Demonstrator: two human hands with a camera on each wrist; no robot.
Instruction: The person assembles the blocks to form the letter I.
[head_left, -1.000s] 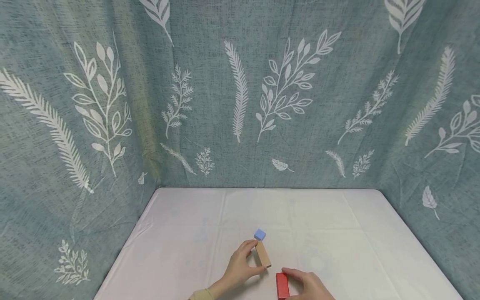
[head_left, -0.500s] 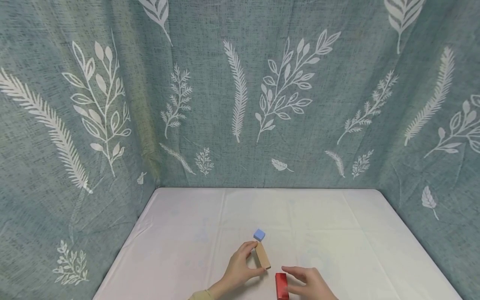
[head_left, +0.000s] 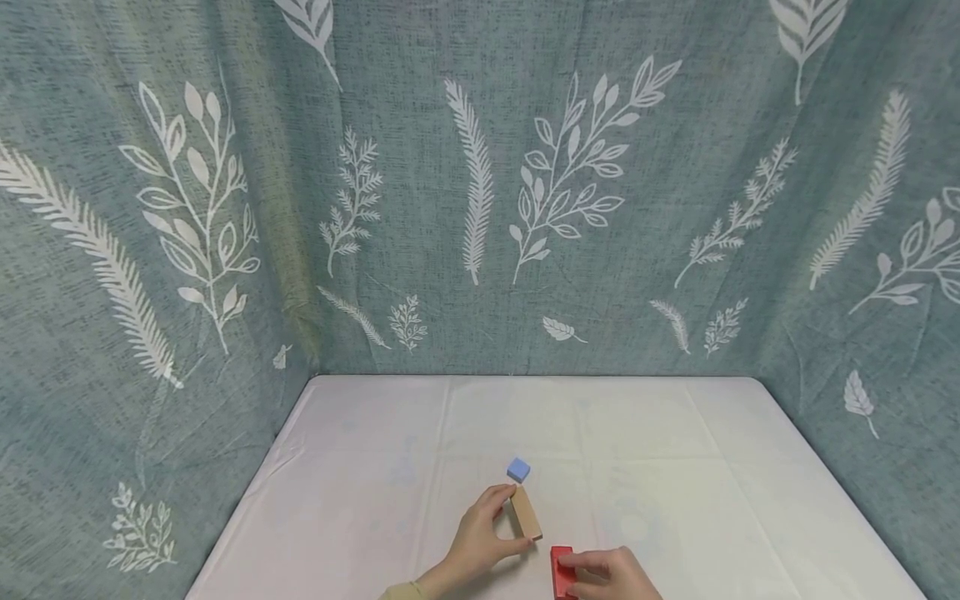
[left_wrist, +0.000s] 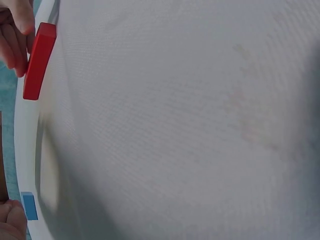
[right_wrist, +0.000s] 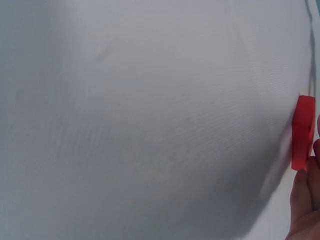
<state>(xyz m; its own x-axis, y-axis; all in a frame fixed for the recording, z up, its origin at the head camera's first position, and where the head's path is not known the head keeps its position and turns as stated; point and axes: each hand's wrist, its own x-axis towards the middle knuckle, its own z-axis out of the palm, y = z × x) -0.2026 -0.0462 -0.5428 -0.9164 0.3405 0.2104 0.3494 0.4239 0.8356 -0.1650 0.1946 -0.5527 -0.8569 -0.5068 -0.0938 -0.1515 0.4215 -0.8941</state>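
Left hand: thumb and fingers pinch the wood-coloured block (head_left: 526,512) by its two ends; hand (head_left: 478,531) to the left of it.
Right hand: at the red block (head_left: 558,584), fingertips over its upper face from the right; hand (head_left: 613,573) partly overlaps it, and whether it grips or merely touches, cannot tell.
Wood-coloured block: slanted, far end leftward, near end toward the red block; narrow strip of cloth between the two.
Red block: long side pointing away from the person, close to the lower border of the head view.
Blue cube: cube (head_left: 518,470) just beyond the wood-coloured block's far end, near the left fingertips.
Table edges: white table (head_left: 675,467) meets the leaf-print curtain (head_left: 420,208) along the far side; left and right edges slope outward toward the person.
Room: broad cloth both sides of the hands, and beyond the cube to the far edge.
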